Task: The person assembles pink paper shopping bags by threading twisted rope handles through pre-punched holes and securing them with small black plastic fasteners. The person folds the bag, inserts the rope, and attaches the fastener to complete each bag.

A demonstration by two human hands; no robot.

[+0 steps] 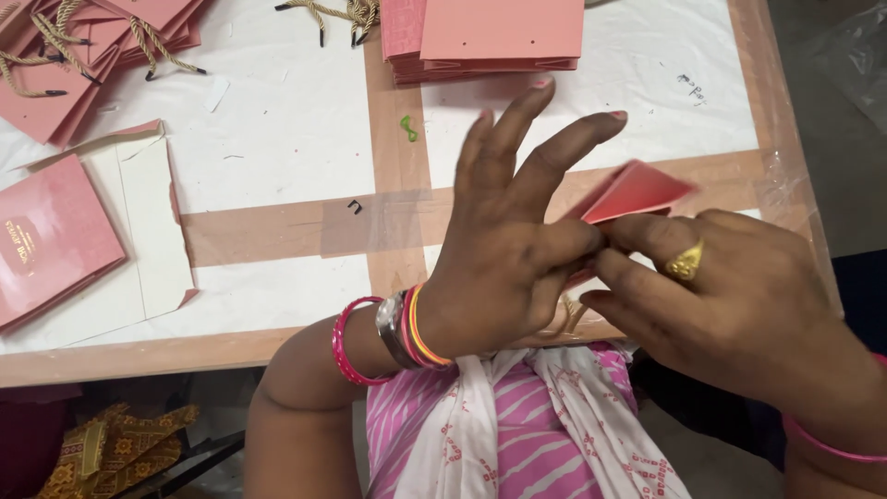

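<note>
My left hand [513,236] is raised over the table with its fingers spread upward and its thumb pinching a small folded pink paper piece [633,192]. My right hand [730,296], which wears a gold ring, grips the same pink piece from the right with its fingertips. A twisted rope cord [565,319] shows just under my hands. Most of the pink piece is hidden behind my fingers.
A stack of pink paper bags [490,37] lies at the far middle. More pink bags with rope handles [83,46] are piled at the far left. An unfolded pink and white bag blank [92,231] lies at left on the white table [296,139]. The table's edge runs near my body.
</note>
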